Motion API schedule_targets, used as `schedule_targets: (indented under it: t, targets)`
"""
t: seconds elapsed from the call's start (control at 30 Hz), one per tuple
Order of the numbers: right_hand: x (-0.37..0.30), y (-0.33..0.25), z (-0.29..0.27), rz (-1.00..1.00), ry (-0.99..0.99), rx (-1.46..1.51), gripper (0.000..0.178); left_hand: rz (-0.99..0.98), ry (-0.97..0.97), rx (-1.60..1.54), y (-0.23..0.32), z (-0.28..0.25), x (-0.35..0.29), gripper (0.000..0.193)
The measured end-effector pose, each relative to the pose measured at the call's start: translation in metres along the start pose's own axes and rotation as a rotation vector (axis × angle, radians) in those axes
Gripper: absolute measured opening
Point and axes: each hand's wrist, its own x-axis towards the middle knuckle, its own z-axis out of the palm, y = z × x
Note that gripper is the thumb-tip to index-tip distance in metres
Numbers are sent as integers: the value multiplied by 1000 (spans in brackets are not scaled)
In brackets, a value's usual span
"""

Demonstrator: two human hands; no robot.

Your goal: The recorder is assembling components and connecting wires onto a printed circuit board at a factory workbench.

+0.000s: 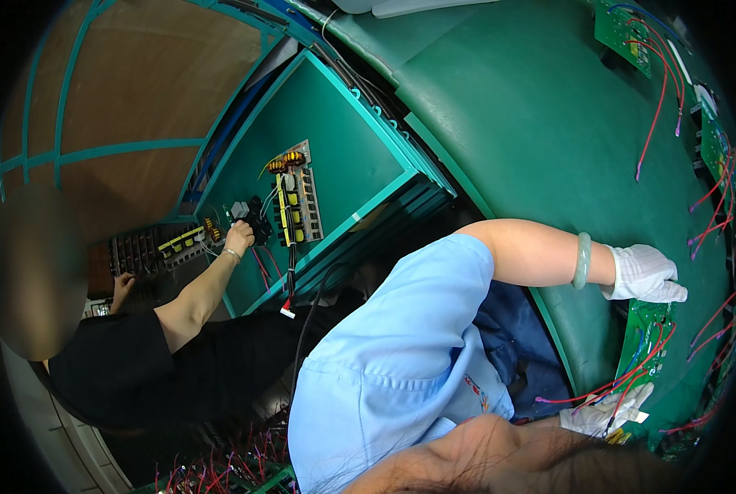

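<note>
My left hand (644,274), in a white glove and with a pale green bangle on the wrist, has its fingers bent at the upper end of a green circuit board (649,346). Red wires and a blue wire run from this board over the green mat (500,123). At the board's lower end is my right hand (607,412), also white-gloved, its fingers stretched out beside the board. Red wires cross in front of it, and a small yellow part lies by its fingers. My hair covers part of the lower edge.
More wired boards (718,148) line the mat's right side. To the left, a co-worker in black (195,362) reaches with one hand (238,237) to parts on a teal bench (335,107), which carries a component board (310,198) and a dangling cable. Many red wires (219,473) stand at the bottom.
</note>
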Motion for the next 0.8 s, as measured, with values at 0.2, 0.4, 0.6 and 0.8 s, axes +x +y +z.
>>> schedule_targets:
  t: [0.2, 0.4, 0.6, 0.8]
  targets:
    - [2, -16, 7, 158, 114, 193, 50, 7, 2, -17, -1, 3, 0, 57]
    - [6, -18, 5, 199, 101, 187, 48, 9, -18, -20, 2, -1, -1, 57]
    - [9, -33, 13, 30, 61, 3, 45, 8, -6, -17, 1, -2, 3, 57]
    - [7, -28, 11, 406, 212, 397, 47, -6, 13, -26, -3, 3, 1, 58]
